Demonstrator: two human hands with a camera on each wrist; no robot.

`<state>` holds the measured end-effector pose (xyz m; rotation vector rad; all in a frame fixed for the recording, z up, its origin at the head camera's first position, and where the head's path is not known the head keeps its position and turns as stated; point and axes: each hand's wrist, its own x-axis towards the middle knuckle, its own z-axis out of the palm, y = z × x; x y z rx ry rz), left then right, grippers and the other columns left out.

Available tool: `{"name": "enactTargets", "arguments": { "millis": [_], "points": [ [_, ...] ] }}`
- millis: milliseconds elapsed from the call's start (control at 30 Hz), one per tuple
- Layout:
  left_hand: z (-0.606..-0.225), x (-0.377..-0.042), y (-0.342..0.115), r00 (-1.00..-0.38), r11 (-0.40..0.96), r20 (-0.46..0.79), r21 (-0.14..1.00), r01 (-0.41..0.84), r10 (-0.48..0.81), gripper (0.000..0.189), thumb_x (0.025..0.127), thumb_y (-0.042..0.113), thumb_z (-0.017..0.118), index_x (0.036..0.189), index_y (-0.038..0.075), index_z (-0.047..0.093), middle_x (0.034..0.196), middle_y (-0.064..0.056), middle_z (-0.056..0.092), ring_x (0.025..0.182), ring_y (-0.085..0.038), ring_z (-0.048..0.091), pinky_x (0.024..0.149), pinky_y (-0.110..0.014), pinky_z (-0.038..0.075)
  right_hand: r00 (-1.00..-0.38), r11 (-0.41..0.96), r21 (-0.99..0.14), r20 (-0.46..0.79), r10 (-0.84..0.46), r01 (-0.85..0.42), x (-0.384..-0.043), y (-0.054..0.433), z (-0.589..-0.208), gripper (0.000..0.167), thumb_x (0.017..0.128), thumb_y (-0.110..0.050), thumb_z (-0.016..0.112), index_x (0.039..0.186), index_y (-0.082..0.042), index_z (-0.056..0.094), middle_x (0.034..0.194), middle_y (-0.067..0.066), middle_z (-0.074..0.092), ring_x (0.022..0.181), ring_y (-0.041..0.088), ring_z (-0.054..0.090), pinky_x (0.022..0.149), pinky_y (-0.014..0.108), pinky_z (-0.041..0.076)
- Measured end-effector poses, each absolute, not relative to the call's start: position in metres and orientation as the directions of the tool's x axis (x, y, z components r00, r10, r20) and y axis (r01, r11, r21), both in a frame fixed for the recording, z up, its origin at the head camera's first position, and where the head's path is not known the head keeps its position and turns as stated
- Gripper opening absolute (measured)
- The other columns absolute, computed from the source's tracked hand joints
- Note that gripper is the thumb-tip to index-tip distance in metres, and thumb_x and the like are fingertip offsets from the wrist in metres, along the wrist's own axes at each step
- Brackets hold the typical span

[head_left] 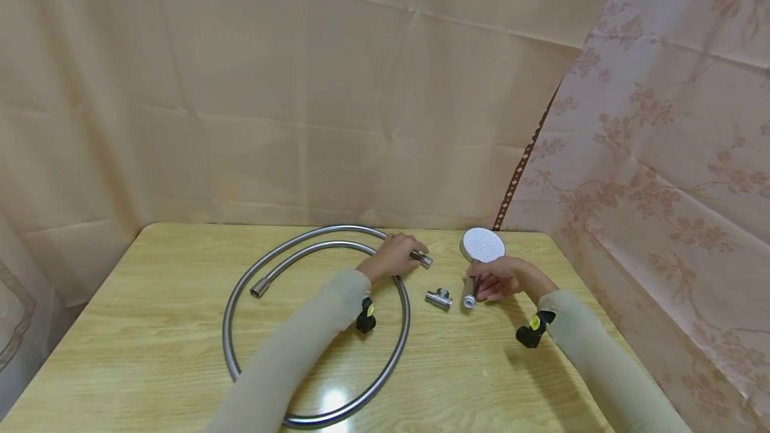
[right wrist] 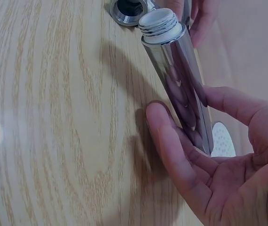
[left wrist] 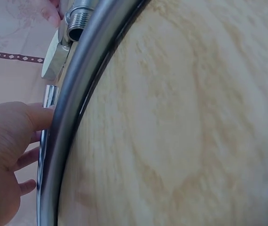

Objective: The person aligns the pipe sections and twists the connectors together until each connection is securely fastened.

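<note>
A grey metal shower hose [head_left: 404, 333] lies looped on the wooden table. My left hand [head_left: 394, 256] reaches across the loop and holds the hose near one end, whose metal connector [head_left: 426, 260] sticks out past the fingers. In the left wrist view, another stretch of hose hides the fingertips. At the right, my right hand [head_left: 499, 277] holds the chrome handle of a shower head [head_left: 483, 244], thumb and fingers on either side of it. The spray face is white and faces up. The handle's white threaded end [right wrist: 160, 26] points toward me.
A small chrome T-shaped fitting [head_left: 439, 298] lies between the two hands, beside the handle. The other hose end [head_left: 260, 287] rests inside the loop at the left. A beige curtain [head_left: 337, 99] hangs behind the table [head_left: 150, 326], and a floral cloth [head_left: 674, 172] along its right side.
</note>
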<state>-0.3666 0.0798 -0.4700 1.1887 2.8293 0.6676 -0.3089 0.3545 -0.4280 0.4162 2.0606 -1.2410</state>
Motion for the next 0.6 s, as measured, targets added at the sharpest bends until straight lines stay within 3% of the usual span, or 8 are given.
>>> {"name": "enactTargets", "arguments": {
  "millis": [367, 600],
  "points": [
    [-0.474, -0.361, 0.081, -0.742, 0.657, 0.163, 0.370, 0.657, 0.650, 0.027, 0.101, 0.026, 0.065, 0.127, 0.020, 0.072, 0.121, -0.002, 0.064, 0.117, -0.023, 0.053, 0.108, -0.047, 0.037, -0.746, 0.430, -0.699, -0.661, -0.082, 0.572, -0.309, 0.349, -0.431, 0.024, 0.103, -0.024, 0.055, 0.084, -0.010, 0.063, 0.074, 0.002, 0.065, 0.064, 0.008, 0.065, 0.065, 0.020, 0.058],
    [-0.464, -0.359, 0.078, -0.747, 0.622, 0.244, 0.429, 0.655, 0.618, 0.026, 0.101, 0.027, 0.064, 0.126, 0.020, 0.071, 0.124, -0.004, 0.065, 0.119, -0.025, 0.055, 0.109, -0.049, 0.038, -0.777, 0.417, -0.720, -0.628, -0.052, 0.554, -0.310, 0.348, -0.430, 0.019, 0.104, -0.022, 0.055, 0.094, -0.008, 0.063, 0.079, 0.002, 0.062, 0.065, 0.009, 0.063, 0.064, 0.020, 0.058]
  ]
}}
